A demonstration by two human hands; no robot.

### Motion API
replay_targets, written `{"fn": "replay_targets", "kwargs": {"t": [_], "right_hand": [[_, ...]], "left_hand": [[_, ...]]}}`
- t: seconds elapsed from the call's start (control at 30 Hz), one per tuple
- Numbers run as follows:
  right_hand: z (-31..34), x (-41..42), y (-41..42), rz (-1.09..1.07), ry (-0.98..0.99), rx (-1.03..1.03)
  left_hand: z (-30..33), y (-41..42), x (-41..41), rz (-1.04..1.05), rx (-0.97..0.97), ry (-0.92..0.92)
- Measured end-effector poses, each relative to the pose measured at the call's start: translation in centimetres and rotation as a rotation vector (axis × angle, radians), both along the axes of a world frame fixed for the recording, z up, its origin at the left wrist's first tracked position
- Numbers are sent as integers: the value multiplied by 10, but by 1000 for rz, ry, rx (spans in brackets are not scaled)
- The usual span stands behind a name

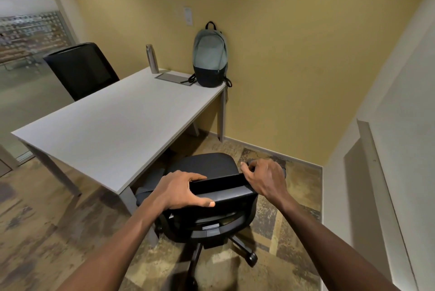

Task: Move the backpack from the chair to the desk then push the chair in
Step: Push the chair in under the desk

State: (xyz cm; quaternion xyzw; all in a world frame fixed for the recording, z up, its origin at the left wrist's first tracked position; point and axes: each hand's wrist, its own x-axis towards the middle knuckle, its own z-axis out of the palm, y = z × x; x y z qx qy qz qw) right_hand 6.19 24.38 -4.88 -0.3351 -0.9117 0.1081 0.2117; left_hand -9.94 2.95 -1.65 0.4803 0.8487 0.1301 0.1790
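head view: the black office chair (207, 187) stands at the desk's (113, 130) near right corner, its seat partly under the desk's long right edge, with open patterned floor (277, 227) to its right as far as the white wall. the left hand (181, 193) is clamped on the left end of the chair's backrest top, fingers over the front and thumb along the rear face. the right hand (263, 179) curls over the right end of the same top edge, fingers bent down around it. the backrest top is a smooth, dark, straight bar; the seat is rounded, matt fabric; a wheeled star base shows below. the desk is a flat, pale grey rectangle on slim square legs. the backpack (210, 55) stands upright on the desk's far right corner, leaning against the yellow wall, pale grey-green above and black below, a strap hanging off the edge. just left of it lie a flat grey pad (173, 78) and a steel bottle (152, 58) along the far edge. a second black chair (81, 68) sits beyond the desk's left edge.
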Motion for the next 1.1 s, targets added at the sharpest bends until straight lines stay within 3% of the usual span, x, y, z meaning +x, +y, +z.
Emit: {"fn": "replay_targets", "kwargs": {"t": [0.57,0.9,1.1], "right_hand": [[-4,-109,135,131,-22,-33],[-8,-166,204,236,104,13],[-19,-187,222,262,-3,73]], "left_hand": [[-2,104,-59,228,36,82],[-1,173,-96,365,54,78],[1,205,-117,389,49,83]]}}
